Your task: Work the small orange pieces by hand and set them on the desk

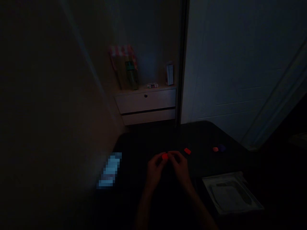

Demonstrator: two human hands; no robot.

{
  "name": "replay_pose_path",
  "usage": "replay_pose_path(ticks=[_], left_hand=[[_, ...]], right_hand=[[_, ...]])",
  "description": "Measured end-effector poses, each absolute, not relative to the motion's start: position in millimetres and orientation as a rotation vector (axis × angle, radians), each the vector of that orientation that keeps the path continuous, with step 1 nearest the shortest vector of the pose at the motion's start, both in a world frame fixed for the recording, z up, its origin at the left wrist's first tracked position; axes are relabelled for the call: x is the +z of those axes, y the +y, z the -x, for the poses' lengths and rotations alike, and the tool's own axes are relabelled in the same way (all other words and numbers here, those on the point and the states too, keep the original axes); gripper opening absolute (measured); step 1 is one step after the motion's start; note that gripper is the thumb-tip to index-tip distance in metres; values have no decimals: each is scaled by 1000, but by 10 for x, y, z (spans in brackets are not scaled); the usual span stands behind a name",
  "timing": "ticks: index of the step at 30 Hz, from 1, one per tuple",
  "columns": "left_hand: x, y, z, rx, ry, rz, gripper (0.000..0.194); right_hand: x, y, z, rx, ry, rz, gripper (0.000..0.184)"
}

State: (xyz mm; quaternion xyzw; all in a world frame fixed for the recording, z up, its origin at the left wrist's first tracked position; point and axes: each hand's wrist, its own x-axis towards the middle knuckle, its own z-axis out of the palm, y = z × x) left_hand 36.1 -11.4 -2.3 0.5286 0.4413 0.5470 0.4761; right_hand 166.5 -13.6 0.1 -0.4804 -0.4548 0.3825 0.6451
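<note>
In the dim light, a small bright red lump (164, 156) shows between my two hands above the dark table. My left hand (154, 166) pinches it from the left with thumb and fingers. The fingertips of my right hand (180, 163) close on its right edge. What the lump is made of, I cannot tell. Just beyond my right hand lies a red rectangular piece (187, 151). Farther right on the table sit a rounded pinkish-red lump (215, 149) and a dark purple lump (222, 148), side by side.
The black table (148, 139) has rounded far corners. At its left is a blurred, lit phone-like rectangle (110, 170). A pale flat box or packet (231, 193) lies at lower right. Behind stand drawers (153, 101) bearing a green bottle (131, 75) and upright books (169, 74).
</note>
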Motion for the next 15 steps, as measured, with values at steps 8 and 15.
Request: replay_pose_path(ticks=[8, 15], left_hand=[[2, -120, -362, 1346, 1079, -1292, 34], [32, -137, -364, 1376, 1055, -1258, 35]], right_hand=[[18, -156, -1660, 853, -1077, 1105, 34], [12, -158, -1645, 853, -1139, 1083, 38]])
